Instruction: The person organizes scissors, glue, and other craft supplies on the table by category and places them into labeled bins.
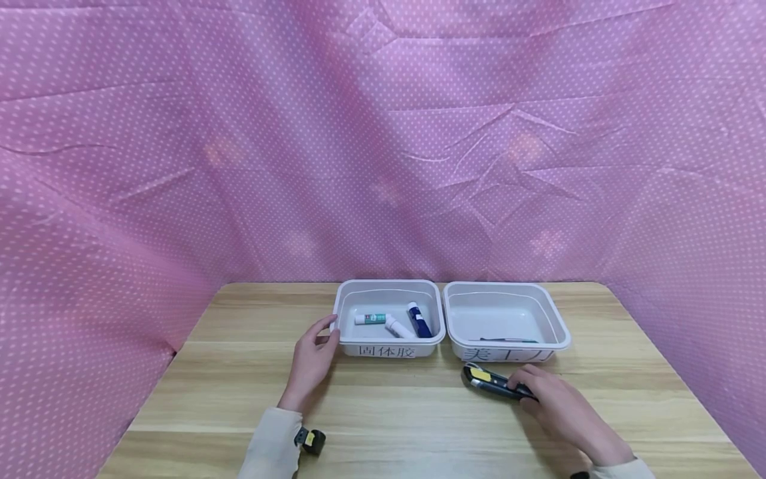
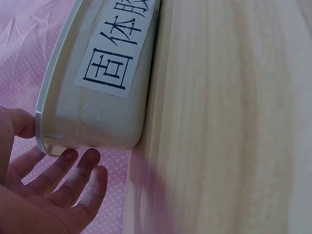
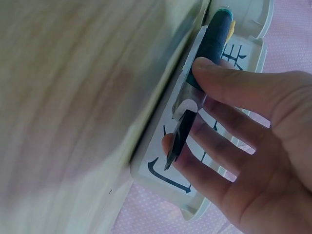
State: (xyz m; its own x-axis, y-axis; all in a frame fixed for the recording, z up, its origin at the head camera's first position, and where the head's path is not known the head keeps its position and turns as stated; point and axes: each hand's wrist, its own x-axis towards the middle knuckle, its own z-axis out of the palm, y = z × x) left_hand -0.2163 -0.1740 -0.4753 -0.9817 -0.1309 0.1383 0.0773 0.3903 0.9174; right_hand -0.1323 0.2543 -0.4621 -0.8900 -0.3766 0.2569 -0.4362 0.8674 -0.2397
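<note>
My right hand [image 1: 553, 402] grips a dark utility knife [image 1: 493, 382] with a yellow patch, just in front of the right white box [image 1: 509, 288]. In the right wrist view my thumb lies along the dark green handle [image 3: 214, 44], and the narrow black end [image 3: 180, 139] points down past my fingers. My left hand [image 1: 314, 359] touches the left corner of the left white box [image 1: 389, 284]; in the left wrist view its fingers are loosely spread beside the box rim [image 2: 41, 107]. Glue sticks lie in that box: green-white [image 1: 371, 319], white [image 1: 399, 326] and dark blue [image 1: 420, 320].
One slim dark item [image 1: 505, 340] lies along the front inside the right box. Printed paper labels [image 1: 385, 351] are on both box fronts. The boxes stand side by side at the back of the wooden table [image 1: 383, 412], before a pink dotted cloth [image 1: 383, 166].
</note>
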